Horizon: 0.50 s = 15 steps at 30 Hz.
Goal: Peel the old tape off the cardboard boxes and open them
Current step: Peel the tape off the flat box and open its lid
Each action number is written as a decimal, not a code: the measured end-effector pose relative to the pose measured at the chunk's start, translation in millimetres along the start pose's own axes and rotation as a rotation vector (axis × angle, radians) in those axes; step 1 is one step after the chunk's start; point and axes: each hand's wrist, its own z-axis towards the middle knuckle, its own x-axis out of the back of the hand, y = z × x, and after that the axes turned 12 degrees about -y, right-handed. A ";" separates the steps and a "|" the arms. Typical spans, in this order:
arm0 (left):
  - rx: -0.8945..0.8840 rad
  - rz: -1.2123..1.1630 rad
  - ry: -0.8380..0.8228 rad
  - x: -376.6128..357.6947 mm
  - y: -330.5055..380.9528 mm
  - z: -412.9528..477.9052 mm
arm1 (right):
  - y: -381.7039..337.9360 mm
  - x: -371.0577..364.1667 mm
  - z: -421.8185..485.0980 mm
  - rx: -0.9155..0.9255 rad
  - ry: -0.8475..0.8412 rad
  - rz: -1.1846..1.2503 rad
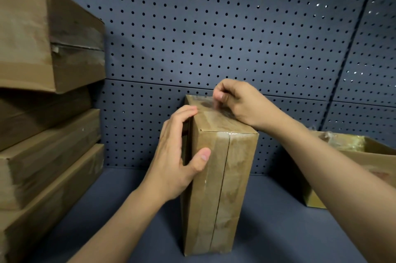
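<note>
1. Nearest us, the cardboard box [218, 187] stands on end at the middle of the dark shelf [278, 230]. Its long axis runs upright, and the taped seam on its near face runs top to bottom.
2. Our left hand [180, 155] grips the box's upper left edge, with the thumb on the near face and the fingers wrapped over the left side. We judge this grip steadies the tall box against the pull.
3. On the narrow top face, our right hand [237, 102] pinches the clear tape [211, 110] at the far end, lifting an edge to start the peel.
4. To the right lies an open box [364, 155]. At the left is a stack of sealed boxes [42, 155], and farthest off is the pegboard wall [214, 27].
</note>
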 end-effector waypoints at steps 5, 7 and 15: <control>0.000 -0.006 -0.004 -0.1 -0.2 1.0 | 4.8 -5.7 -4.1 0.031 0.157 0.096; 0.001 -0.007 -0.009 0.5 0.9 0.6 | 5.7 -6.5 -3.3 0.049 0.179 0.126; -0.021 0.082 -0.058 7.2 6.2 0.2 | 2.3 -6.8 -5.3 0.082 0.209 0.192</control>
